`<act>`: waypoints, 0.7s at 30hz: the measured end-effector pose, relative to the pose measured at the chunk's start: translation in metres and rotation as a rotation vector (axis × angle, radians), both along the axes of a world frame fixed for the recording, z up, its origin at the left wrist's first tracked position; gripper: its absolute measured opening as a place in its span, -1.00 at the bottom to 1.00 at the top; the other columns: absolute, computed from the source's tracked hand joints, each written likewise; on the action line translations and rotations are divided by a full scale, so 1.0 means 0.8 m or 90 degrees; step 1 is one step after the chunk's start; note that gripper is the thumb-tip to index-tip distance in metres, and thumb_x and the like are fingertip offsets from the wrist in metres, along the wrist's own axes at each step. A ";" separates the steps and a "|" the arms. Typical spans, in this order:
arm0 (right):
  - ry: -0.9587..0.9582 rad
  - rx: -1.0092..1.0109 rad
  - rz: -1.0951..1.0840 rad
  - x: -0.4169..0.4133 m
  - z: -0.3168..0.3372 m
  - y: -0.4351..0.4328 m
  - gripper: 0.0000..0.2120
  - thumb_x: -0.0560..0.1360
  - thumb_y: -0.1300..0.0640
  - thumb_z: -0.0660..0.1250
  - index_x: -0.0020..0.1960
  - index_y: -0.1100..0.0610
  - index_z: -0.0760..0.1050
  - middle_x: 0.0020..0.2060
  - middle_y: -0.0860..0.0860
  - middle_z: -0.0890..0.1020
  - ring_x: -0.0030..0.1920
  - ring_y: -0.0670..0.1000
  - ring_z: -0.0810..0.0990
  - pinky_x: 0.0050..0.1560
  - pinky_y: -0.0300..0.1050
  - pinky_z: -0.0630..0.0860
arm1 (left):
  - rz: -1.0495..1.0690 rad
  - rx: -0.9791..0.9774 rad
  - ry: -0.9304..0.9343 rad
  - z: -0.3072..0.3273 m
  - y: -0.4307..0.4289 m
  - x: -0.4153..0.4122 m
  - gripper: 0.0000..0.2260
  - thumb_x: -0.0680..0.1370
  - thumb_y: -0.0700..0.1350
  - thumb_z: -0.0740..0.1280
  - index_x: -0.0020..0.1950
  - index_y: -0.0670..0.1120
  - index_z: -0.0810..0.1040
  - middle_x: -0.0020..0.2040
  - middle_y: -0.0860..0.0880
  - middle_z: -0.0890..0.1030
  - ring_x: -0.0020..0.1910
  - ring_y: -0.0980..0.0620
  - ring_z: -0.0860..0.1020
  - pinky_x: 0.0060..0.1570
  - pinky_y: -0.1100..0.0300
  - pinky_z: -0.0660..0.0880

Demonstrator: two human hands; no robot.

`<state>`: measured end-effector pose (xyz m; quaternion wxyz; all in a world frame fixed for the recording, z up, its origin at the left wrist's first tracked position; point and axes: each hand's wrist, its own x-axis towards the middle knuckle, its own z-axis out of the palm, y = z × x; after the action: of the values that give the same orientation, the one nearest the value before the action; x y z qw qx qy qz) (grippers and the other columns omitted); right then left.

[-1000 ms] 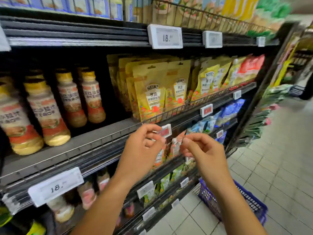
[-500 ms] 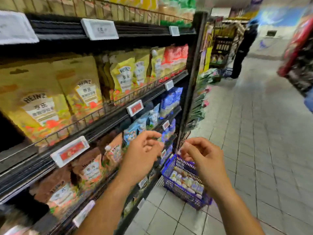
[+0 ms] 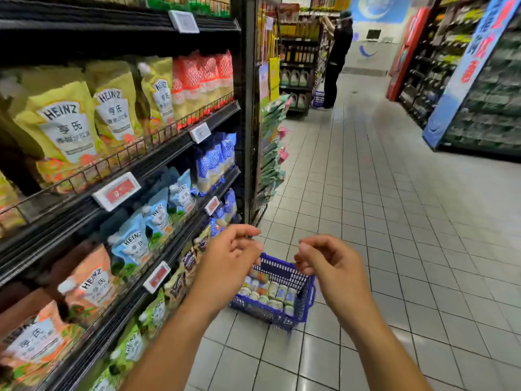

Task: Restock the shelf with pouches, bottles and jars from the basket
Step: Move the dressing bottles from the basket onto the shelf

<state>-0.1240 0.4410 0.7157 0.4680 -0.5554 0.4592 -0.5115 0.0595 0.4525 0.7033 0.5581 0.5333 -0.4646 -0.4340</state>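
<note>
A blue plastic basket [image 3: 306,301] stands on the tiled floor beside the shelf, with several small jars [image 3: 270,292] packed inside. My left hand [image 3: 228,263] and my right hand [image 3: 329,266] hover above the basket, apart from each other. Both have loosely curled fingers and hold nothing. The black shelf [image 3: 158,153] on my left carries yellow Heinz pouches [image 3: 64,122], red pouches [image 3: 203,77], blue pouches [image 3: 158,218] and orange pouches [image 3: 90,283] on stacked levels behind wire rails.
The tiled aisle [image 3: 394,221] stretches ahead to the right. Another person [image 3: 338,55] in dark clothes stands far down at a shelf, next to a second blue basket [image 3: 318,98]. A blue banner [image 3: 468,60] and dark shelving line the right side.
The view has swung right from the bottle shelf toward the aisle. The basket on the floor has come fully into view under my hands, which stay empty and have spread slightly apart.
</note>
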 end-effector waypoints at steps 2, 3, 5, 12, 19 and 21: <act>0.012 0.007 -0.012 -0.003 -0.007 -0.013 -0.89 0.54 0.21 0.39 -0.12 0.06 0.63 -0.26 0.01 0.71 -0.26 -0.11 0.67 -0.24 -0.33 0.56 | -0.018 0.008 -0.011 -0.003 -0.016 -0.002 -0.84 0.56 -0.27 0.37 0.11 -0.07 0.58 -0.11 -0.19 0.65 -0.28 0.11 0.62 -0.39 0.34 0.53; 0.020 0.012 -0.019 -0.003 -0.010 -0.021 -0.89 0.55 0.20 0.39 -0.12 0.04 0.63 -0.26 -0.01 0.71 -0.24 -0.11 0.68 -0.23 -0.32 0.57 | -0.025 0.011 -0.016 -0.005 -0.026 -0.002 -0.84 0.57 -0.27 0.37 0.10 -0.07 0.58 -0.11 -0.19 0.65 -0.27 0.11 0.62 -0.38 0.33 0.53; 0.034 0.021 -0.039 -0.001 -0.019 -0.039 -0.87 0.55 0.21 0.39 -0.13 0.02 0.63 -0.26 0.00 0.71 -0.22 -0.07 0.69 -0.21 -0.28 0.58 | -0.034 0.018 -0.013 -0.011 -0.047 0.000 -0.84 0.57 -0.27 0.36 0.10 -0.06 0.58 -0.11 -0.21 0.64 -0.28 0.11 0.62 -0.37 0.32 0.52; 0.038 0.050 -0.096 0.020 -0.041 -0.115 -0.88 0.55 0.20 0.40 -0.13 0.04 0.64 -0.25 0.05 0.71 -0.22 -0.02 0.68 -0.20 -0.22 0.60 | -0.061 0.052 -0.020 -0.037 -0.142 0.026 -0.84 0.56 -0.23 0.37 0.07 0.01 0.59 -0.18 -0.10 0.67 -0.29 0.10 0.62 -0.34 0.27 0.56; 0.012 0.063 -0.139 0.048 -0.048 -0.187 -0.90 0.55 0.26 0.38 -0.11 0.11 0.63 -0.28 0.03 0.70 -0.28 -0.08 0.66 -0.24 -0.29 0.56 | -0.104 0.074 -0.023 -0.050 -0.237 0.062 -0.84 0.56 -0.16 0.38 0.05 0.09 0.60 -0.15 -0.07 0.68 -0.24 0.03 0.63 -0.29 0.13 0.61; 0.009 0.068 -0.152 0.052 -0.053 -0.202 -0.89 0.55 0.26 0.38 -0.12 0.11 0.63 -0.28 0.04 0.70 -0.27 -0.07 0.65 -0.23 -0.28 0.57 | -0.114 0.076 -0.028 -0.057 -0.258 0.071 -0.84 0.56 -0.15 0.38 0.07 0.08 0.59 -0.15 -0.07 0.69 -0.22 0.02 0.64 -0.26 0.16 0.61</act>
<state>-0.0822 0.2793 0.6731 0.4296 -0.4746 0.5519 -0.5344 0.1165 0.2457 0.6579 0.4741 0.5315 -0.4956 -0.4971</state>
